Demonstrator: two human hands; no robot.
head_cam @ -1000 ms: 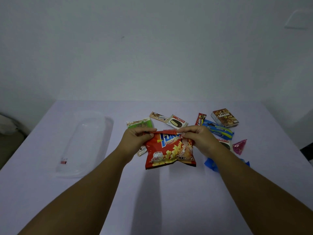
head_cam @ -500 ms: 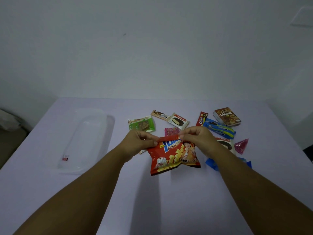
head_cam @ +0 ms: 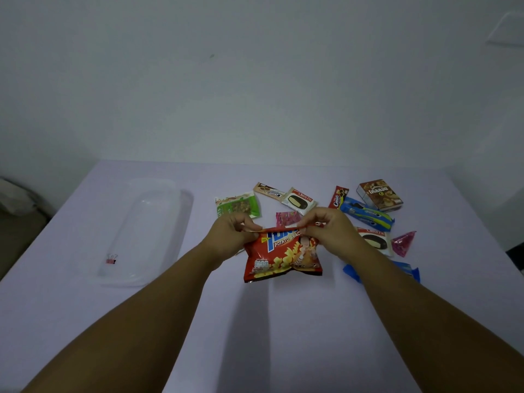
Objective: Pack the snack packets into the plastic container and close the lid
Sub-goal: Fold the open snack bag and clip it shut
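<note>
A red potato snack bag (head_cam: 283,253) hangs just above the table's middle. My left hand (head_cam: 231,234) pinches its top left corner and my right hand (head_cam: 326,228) pinches its top right edge. The clear plastic container (head_cam: 147,231) lies on the left of the table with a small pink clip (head_cam: 110,261) near its front. Behind the bag lie a green nut packet (head_cam: 238,207), a pink packet (head_cam: 286,218), a choco pie (head_cam: 300,201) and a slim brown bar (head_cam: 268,190).
To the right lie a red Oreo stick (head_cam: 338,197), a blue packet (head_cam: 365,217), a brown box (head_cam: 380,194), a second choco pie (head_cam: 374,241), a pink triangular packet (head_cam: 404,243) and a blue wrapper (head_cam: 350,272) under my right forearm. The wall rises behind the table (head_cam: 283,336).
Both hands have drawn the red bag slightly toward me and lifted its top edge, uncovering the pink packet behind it. The other items have stayed put.
</note>
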